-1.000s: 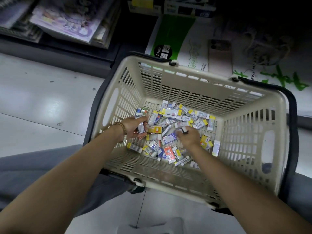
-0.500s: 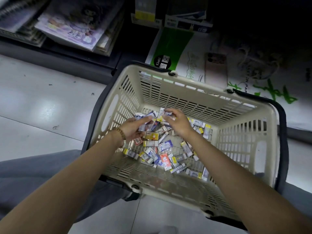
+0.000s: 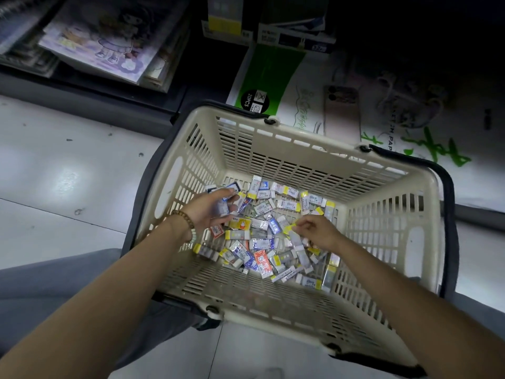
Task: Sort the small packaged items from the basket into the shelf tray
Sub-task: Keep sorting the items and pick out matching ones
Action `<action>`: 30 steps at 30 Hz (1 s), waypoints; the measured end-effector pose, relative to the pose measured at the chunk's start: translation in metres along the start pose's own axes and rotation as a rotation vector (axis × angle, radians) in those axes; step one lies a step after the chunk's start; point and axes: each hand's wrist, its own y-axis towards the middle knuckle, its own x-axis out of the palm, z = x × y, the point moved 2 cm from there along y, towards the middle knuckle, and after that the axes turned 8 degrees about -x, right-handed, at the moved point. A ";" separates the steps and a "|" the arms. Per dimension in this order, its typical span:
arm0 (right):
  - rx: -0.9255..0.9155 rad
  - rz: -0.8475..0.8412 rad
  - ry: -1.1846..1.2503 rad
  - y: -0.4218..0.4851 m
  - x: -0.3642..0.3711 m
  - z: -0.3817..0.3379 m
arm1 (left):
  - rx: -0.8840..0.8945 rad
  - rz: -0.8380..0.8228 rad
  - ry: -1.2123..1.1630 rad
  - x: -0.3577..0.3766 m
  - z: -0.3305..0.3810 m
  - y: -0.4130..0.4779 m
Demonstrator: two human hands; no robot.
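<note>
Packets (image 3: 269,236) fill the basket (image 3: 300,138); both hands' fingers grip some, labels seemingly unreadable; "20PCS" behind.

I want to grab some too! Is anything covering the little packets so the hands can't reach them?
No. The basket is open on top, and both hands are already in the packets: left hand holds some, right hand pinches one.

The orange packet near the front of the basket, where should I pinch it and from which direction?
The orange packet lies flat on top of the pile, long axis running toward you and slightly right. Come straight down from above and pinch across its two long edges near the middle; its ends look crowded by neighbouring packets, and the basket walls block a sideways approach.
</note>
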 end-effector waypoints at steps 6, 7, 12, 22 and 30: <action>-0.083 0.062 0.000 0.003 -0.004 -0.018 | -0.030 -0.073 0.051 0.011 -0.002 -0.003; -0.115 0.041 -0.014 0.006 0.003 -0.024 | -0.030 -0.079 0.070 0.011 -0.003 -0.003; -0.057 0.104 -0.183 0.025 0.045 -0.027 | -0.094 -0.090 0.024 0.010 -0.003 -0.003; 0.032 0.245 -0.202 0.027 0.059 -0.024 | -0.105 0.019 -0.011 0.004 -0.006 0.007; 0.015 0.176 0.047 0.020 0.058 -0.024 | -0.128 0.065 -0.061 -0.004 -0.012 0.014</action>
